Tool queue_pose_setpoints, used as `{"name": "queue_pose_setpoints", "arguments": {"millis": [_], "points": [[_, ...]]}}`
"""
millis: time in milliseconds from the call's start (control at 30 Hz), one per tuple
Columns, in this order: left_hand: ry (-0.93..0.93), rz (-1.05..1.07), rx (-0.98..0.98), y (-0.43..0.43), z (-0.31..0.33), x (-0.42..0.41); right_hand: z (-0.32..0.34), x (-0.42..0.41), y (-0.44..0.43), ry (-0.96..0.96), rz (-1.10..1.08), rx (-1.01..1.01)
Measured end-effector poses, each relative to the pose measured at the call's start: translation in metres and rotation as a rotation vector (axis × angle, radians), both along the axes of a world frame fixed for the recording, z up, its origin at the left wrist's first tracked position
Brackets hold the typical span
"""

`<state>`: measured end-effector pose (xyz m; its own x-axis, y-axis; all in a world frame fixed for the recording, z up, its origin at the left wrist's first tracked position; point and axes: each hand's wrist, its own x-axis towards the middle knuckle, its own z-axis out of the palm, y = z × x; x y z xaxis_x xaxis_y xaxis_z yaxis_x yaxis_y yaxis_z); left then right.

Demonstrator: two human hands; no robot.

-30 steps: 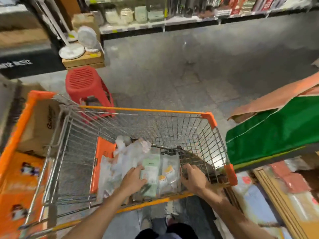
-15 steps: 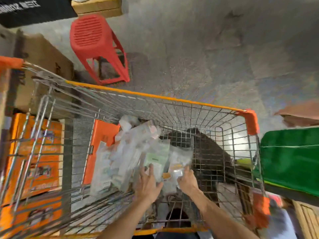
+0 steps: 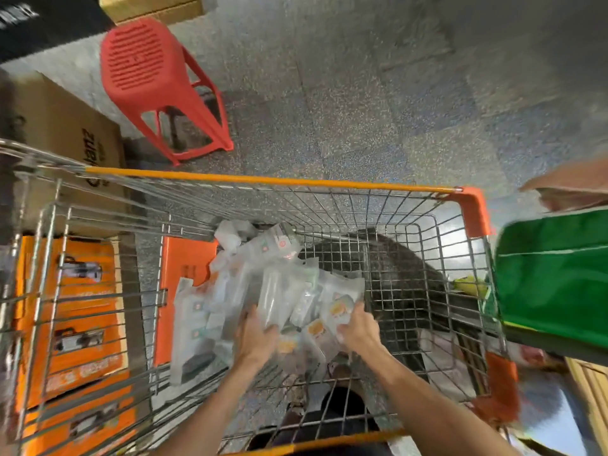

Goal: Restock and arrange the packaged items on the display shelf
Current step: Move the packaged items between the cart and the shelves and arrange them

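Currently in view, itemised near to far.

Left hand [image 3: 257, 337]: reaches into the cart from the near edge. Thumb and fingers are curled round the lower end of a clear packet [image 3: 274, 301], which stands up out of the heap.

Right hand [image 3: 359, 328]: just right of the left one. Its fingers are bent over the edge of an orange-labelled packet [image 3: 340, 309], pinching it.

Pile of packets [image 3: 230, 291]: translucent sleeves and pouches, several with small red or orange marks. They are heaped loosely in the left-centre of the basket, running from the near wire wall toward the far one. Motion blur hides the print.

Shopping cart [image 3: 269, 181]: silver wire basket with an orange rim and orange corner guards. An orange panel [image 3: 184, 281] shows just left of the pile.

Red plastic stool [image 3: 144, 57]: upright on the grey speckled floor [image 3: 394, 110], beyond the cart's far-left corner.

Cardboard box [image 3: 65, 133]: brown, left of the cart, next to the stool.

Orange cartons [image 3: 72, 320]: stacked at near left, outside the wire wall.

Green surface [image 3: 556, 278]: right of the cart, close to its right wall.
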<state>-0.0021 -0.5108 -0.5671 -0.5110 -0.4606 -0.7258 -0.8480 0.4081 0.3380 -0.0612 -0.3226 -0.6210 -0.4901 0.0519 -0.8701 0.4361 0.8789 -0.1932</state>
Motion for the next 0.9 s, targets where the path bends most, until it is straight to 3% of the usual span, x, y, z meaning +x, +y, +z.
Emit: {"name": "queue_pose_setpoints", "arguments": {"millis": [200,367,600,900], "points": [[0.125,0.150,0.030,-0.012,0.036,-0.002,0.037,0.001,0.016,0.085,-0.136,-0.111],[0.231,0.102,0.244,-0.021,0.060,-0.003,0.094,0.021,0.022,0.311,-0.367,-0.260],[0.484,-0.075,0.558,0.014,0.144,-0.020,0.199,0.058,0.045,0.688,-0.616,-0.369],[0.639,-0.478,0.884,0.152,0.268,0.022,0.342,0.192,0.143,1.136,-0.958,-0.231]]}}
